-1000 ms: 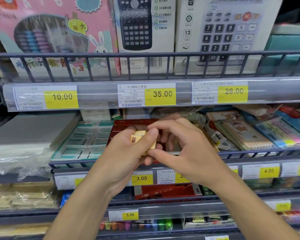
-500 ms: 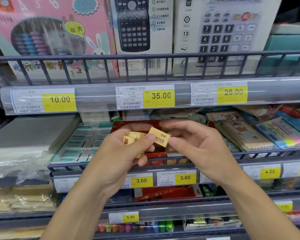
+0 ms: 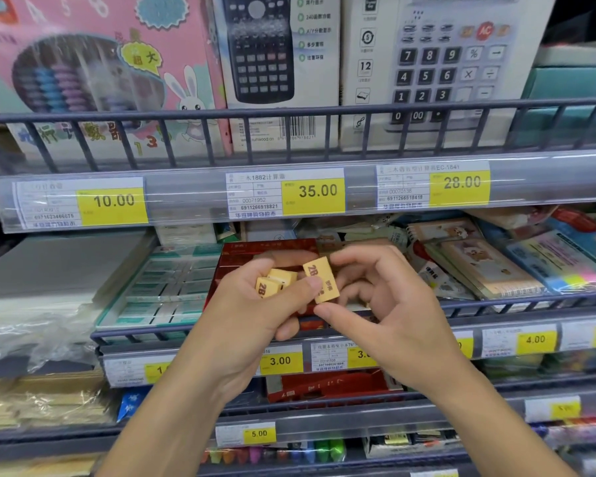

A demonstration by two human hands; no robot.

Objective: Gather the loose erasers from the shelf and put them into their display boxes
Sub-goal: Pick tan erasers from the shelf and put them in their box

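Observation:
My left hand [image 3: 252, 325] grips a small bunch of yellow 2B erasers [image 3: 273, 283] in front of the middle shelf. One more yellow eraser [image 3: 325, 270] stands tilted just right of them, its 2B print facing me. My right hand [image 3: 386, 315] pinches it between forefinger above and thumb below, and my left thumb lies against its left edge. Behind both hands sits a red display box [image 3: 252, 256], mostly hidden by them. A teal display box [image 3: 172, 284] of white erasers lies to its left.
A wire rail [image 3: 496, 301] runs along the shelf front, with yellow price tags [image 3: 279, 361] under it. Notebooks and sticky notes [image 3: 489, 259] crowd the right side and wrapped paper stacks [image 3: 49, 270] the left. Calculator boxes [image 3: 279, 63] stand on the shelf above.
My right hand, which lay over the left hand, has drawn one eraser out of the bunch and turned it more upright. Both hands have stayed in front of the red box.

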